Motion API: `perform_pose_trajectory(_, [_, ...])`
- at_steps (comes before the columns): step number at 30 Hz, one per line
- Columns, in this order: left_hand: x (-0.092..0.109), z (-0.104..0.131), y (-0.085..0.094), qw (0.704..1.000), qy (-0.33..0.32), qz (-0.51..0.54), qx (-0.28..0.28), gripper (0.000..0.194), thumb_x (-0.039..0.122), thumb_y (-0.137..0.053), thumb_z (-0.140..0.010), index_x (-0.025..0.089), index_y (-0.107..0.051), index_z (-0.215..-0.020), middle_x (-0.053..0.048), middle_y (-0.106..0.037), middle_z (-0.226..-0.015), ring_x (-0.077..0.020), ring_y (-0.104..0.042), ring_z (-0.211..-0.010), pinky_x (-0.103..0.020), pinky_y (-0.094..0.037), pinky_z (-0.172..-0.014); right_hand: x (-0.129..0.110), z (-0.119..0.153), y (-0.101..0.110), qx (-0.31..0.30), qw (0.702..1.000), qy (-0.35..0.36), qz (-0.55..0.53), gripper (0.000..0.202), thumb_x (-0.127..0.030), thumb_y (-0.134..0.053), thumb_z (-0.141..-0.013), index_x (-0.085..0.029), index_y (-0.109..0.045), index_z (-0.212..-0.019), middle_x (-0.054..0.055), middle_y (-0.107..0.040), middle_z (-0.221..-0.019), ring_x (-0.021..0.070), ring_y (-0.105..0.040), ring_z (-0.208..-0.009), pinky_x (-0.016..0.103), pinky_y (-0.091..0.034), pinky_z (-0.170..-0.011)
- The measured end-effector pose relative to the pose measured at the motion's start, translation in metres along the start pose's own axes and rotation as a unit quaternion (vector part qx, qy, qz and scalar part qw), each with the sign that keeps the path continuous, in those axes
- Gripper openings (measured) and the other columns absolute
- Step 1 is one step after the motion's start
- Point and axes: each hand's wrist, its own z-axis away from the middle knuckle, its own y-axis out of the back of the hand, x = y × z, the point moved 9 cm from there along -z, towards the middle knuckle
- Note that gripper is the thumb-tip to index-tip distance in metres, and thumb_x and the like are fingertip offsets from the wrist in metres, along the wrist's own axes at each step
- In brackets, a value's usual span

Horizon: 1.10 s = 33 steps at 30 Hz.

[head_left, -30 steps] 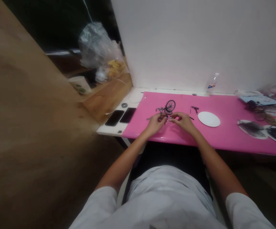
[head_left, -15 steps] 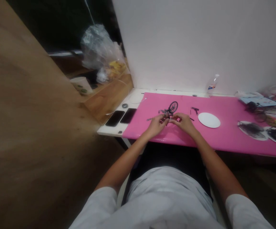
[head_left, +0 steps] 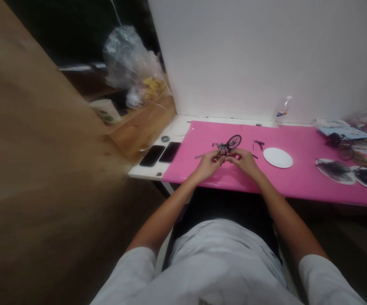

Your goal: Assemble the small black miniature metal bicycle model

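A small black model bicycle [head_left: 234, 142], with one spoked wheel showing at its far end, is held between my two hands over the pink table cover [head_left: 183, 171]. My left hand [head_left: 209, 165] pinches it from the left, and my right hand [head_left: 244, 162] grips it from the right with the fingertips close together. The part between the fingers is mostly hidden. On the cover left of my left hand lies a thin grey strip [head_left: 198, 156]. Beyond my right hand are a small black pistol-shaped piece [head_left: 259, 145] and a short dark stick [head_left: 255, 156].
A white plate [head_left: 277, 158] lies to the right. Farther right, a plate of dark parts [head_left: 335, 170] and another plate [head_left: 361, 183] stand near cluttered packets [head_left: 343, 132]. Two phones [head_left: 170, 152] lie left. A clear bottle [head_left: 284, 109] stands by the wall.
The model bicycle has turned slightly between my fingers, its wheel shifting to the right and tilting over. Both hands keep hold in nearly the same place.
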Motion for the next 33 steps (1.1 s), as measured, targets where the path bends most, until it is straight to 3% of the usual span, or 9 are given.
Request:
perform_pose_trajectory(5, [-0.009,0.000,-0.006,0.998,0.031,0.063,0.001,0.036,0.047,-0.074,-0.100,0.015,-0.079,-0.116,-0.013,-0.082,-0.106,-0.0203,-0.078,-0.083,-0.031,-0.062,-0.074,0.010,0.000,0.001,0.026,0.999,-0.034,-0.008,0.044,-0.065,-0.080,-0.090,-0.022,-0.074,-0.078,0.005,-0.077,-0.081,0.0224,-0.068,-0.076,0.037,-0.053,-0.077])
perform_pose_trajectory(10, [-0.028,0.000,-0.014,0.986,0.083,0.147,0.019,0.044,0.052,-0.080,-0.094,0.012,-0.075,-0.112,-0.014,-0.081,-0.103,-0.0198,-0.079,-0.078,-0.029,-0.064,-0.069,0.011,0.000,0.005,0.046,0.996,-0.042,-0.064,0.044,-0.064,-0.088,-0.081,-0.023,-0.075,-0.091,0.006,-0.079,-0.094,0.0239,-0.072,-0.088,0.037,-0.058,-0.081])
perform_pose_trajectory(14, [-0.034,0.001,-0.014,0.982,0.096,0.160,0.033,0.046,0.051,-0.082,-0.092,0.011,-0.075,-0.113,-0.014,-0.081,-0.101,-0.0184,-0.078,-0.077,-0.029,-0.064,-0.069,0.014,-0.001,0.003,0.036,0.994,-0.053,-0.094,0.043,-0.060,-0.088,-0.083,-0.022,-0.082,-0.101,0.009,-0.083,-0.106,0.0263,-0.077,-0.099,0.039,-0.062,-0.087])
perform_pose_trajectory(22, [-0.035,0.002,-0.013,0.982,0.086,0.159,0.051,0.039,0.046,-0.081,-0.092,0.011,-0.076,-0.110,-0.010,-0.080,-0.092,-0.0165,-0.074,-0.072,-0.028,-0.062,-0.066,0.014,0.000,0.001,0.031,0.987,-0.065,-0.143,0.039,-0.053,-0.093,-0.080,-0.023,-0.088,-0.105,0.009,-0.086,-0.103,0.0282,-0.081,-0.092,0.042,-0.066,-0.084])
perform_pose_trajectory(27, [-0.026,0.003,-0.010,0.986,0.069,0.137,0.072,0.037,0.046,-0.078,-0.095,0.013,-0.075,-0.113,-0.011,-0.080,-0.103,-0.0153,-0.073,-0.074,-0.026,-0.061,-0.064,0.009,0.002,-0.001,0.028,0.983,-0.065,-0.168,0.039,-0.051,-0.092,-0.082,-0.025,-0.088,-0.111,0.009,-0.086,-0.108,0.0286,-0.081,-0.095,0.045,-0.068,-0.087])
perform_pose_trajectory(33, [-0.024,0.004,-0.007,0.986,0.069,0.132,0.077,0.042,0.053,-0.077,-0.097,0.014,-0.074,-0.113,-0.010,-0.079,-0.102,-0.0142,-0.071,-0.070,-0.025,-0.058,-0.061,0.002,0.003,0.001,0.035,0.988,-0.037,-0.144,0.037,-0.059,-0.088,-0.085,-0.028,-0.090,-0.107,0.008,-0.086,-0.103,0.0281,-0.080,-0.088,0.045,-0.067,-0.083])
